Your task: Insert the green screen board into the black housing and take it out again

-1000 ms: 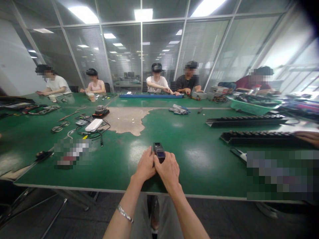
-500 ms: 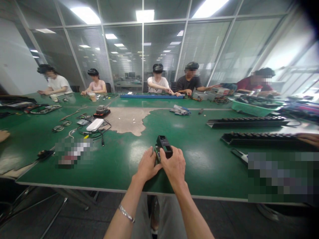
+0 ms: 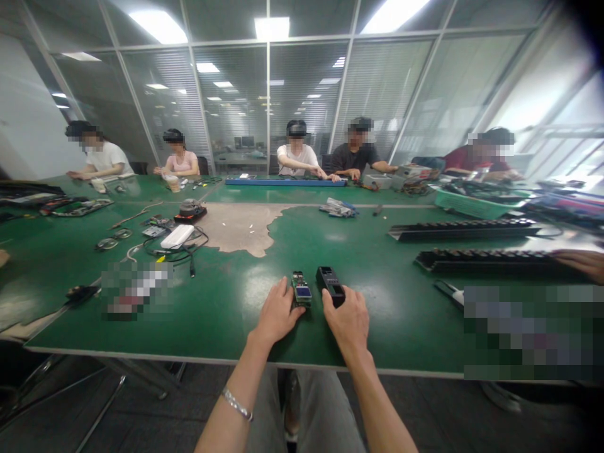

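On the green table (image 3: pixel 226 314) in front of me, a small device is split into two parts. My left hand (image 3: pixel 277 313) holds the body (image 3: pixel 301 290), a slim piece with a green circuit board and a small bluish screen facing up. My right hand (image 3: pixel 348 318) grips the black cover (image 3: pixel 329 282), set a little to the right of the body. Both hands rest low on the table with fingers closed round their parts. A bracelet sits on my left wrist.
A white box with black cables (image 3: pixel 178 238) lies at the left. Two long black rack strips (image 3: pixel 465 230) lie at the right, near another person's hand (image 3: pixel 582 261). Several people sit along the far side. A worn bare patch (image 3: pixel 238 229) marks the middle.
The black cover has come off the device. My right hand carried it to the right, while my left hand kept the board part in place on the table.
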A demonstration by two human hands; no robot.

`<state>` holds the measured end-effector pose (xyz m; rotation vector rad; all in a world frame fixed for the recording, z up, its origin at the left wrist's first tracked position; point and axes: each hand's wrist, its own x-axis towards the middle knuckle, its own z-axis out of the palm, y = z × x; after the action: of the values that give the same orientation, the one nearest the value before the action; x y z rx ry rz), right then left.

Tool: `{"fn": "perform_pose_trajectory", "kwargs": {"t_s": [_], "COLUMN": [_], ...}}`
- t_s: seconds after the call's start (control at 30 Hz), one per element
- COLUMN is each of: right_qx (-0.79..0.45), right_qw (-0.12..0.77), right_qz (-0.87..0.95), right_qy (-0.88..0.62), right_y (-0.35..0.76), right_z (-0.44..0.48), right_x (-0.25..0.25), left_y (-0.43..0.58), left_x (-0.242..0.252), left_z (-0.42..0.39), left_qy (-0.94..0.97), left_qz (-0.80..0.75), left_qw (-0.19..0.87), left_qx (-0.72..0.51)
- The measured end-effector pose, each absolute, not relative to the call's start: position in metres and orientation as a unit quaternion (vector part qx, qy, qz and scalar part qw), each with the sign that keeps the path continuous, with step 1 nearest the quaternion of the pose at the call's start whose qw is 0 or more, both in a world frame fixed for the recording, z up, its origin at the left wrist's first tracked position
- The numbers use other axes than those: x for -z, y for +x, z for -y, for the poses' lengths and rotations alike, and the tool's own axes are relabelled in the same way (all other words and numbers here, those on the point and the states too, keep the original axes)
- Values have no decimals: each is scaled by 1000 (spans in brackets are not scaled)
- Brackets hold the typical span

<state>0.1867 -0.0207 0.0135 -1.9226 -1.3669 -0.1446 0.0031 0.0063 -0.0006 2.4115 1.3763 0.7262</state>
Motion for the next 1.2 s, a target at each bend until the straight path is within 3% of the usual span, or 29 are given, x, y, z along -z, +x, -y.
{"fn": "perform_pose_trajectory", "kwargs": {"t_s": [0.53, 1.2], "right_qx": [47, 34], "right_qw": [350, 383], "right_qz": [544, 544], "right_qy": [-761, -746], "right_y": [185, 193], "right_z": [23, 24], "right_x": [-4, -3], "left_y": [3, 2], "left_x": [2, -3], "left_z": [-8, -4], "left_qy": [835, 835], "left_qz": [-477, -478], "left_qw": [122, 131], "left_qx": [-246, -238]}}
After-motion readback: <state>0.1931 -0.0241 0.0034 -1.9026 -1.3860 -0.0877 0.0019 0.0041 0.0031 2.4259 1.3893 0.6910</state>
